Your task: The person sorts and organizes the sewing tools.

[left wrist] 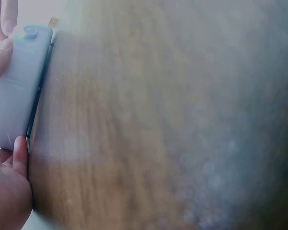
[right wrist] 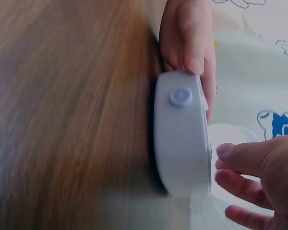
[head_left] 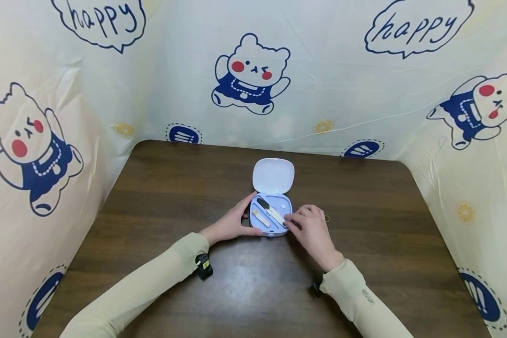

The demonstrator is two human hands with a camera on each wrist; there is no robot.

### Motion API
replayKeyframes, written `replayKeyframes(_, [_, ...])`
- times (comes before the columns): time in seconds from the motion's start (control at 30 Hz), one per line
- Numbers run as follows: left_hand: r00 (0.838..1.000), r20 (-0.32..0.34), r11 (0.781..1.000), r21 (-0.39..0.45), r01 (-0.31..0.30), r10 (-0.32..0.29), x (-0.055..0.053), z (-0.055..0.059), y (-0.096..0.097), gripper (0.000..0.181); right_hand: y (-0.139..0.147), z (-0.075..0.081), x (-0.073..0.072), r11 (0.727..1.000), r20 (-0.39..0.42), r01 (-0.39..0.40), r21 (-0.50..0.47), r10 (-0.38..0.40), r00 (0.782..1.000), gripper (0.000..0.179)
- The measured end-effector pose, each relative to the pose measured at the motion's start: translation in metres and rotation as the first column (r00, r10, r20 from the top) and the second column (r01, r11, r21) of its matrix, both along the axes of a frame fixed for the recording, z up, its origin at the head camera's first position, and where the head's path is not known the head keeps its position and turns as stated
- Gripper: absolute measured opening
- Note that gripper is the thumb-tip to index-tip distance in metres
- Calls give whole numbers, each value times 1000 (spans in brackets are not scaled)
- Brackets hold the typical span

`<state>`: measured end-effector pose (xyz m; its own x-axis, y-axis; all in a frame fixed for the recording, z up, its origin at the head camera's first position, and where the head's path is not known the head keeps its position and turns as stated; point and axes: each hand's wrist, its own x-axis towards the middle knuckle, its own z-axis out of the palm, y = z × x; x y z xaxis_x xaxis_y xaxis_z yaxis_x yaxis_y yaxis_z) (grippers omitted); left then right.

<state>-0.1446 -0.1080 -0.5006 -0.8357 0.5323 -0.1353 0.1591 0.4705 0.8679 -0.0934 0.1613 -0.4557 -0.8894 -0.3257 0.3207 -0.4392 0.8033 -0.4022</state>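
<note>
A small lilac case [head_left: 284, 205] lies open on the table, its white lid [head_left: 273, 175] tipped back. In its slots lie a slim white tool with a dark end [head_left: 264, 203] and a shorter white stick with a yellow tip [head_left: 261, 218]. My left hand [head_left: 232, 224] grips the case's left side, thumb at the front corner and fingers around the far side. Over the right front corner, my right hand [head_left: 314, 231] has its thumb and fingertips at the white tool's near end. In the right wrist view these fingertips [right wrist: 225, 149] hover just off the rim, nothing visible between them.
The dark wooden table [head_left: 186, 178] extends around the case on all sides. A cloth with printed bears [head_left: 253, 75] hangs at the back and both sides. Beside my right hand is a small gold loop [head_left: 327, 218].
</note>
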Motion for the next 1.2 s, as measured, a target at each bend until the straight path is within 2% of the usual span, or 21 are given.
replayKeyframes(0.23, [1000,8,1000,-1,2,-2,0,-1,-1,118,27,-3,-2,995,-17,3,-99,-5,1000,21])
replayKeyframes(0.4, [1000,18,1000,-3,2,-2,0,-2,-1,118,58,-6,-6,993,73,25,-111,-17,997,26])
replayKeyframes(0.7, [1000,17,1000,2,-2,2,-1,-1,-1,118,107,-13,-15,991,209,65,-118,-39,977,29])
replayKeyframes(0.9, [1000,17,1000,6,-5,5,-2,-3,-2,118,123,-22,-23,992,298,88,-88,-58,953,33])
replayKeyframes(1.2, [1000,13,1000,10,-1,1,-1,-3,-1,118,126,-34,-31,997,278,75,-17,-68,958,30])
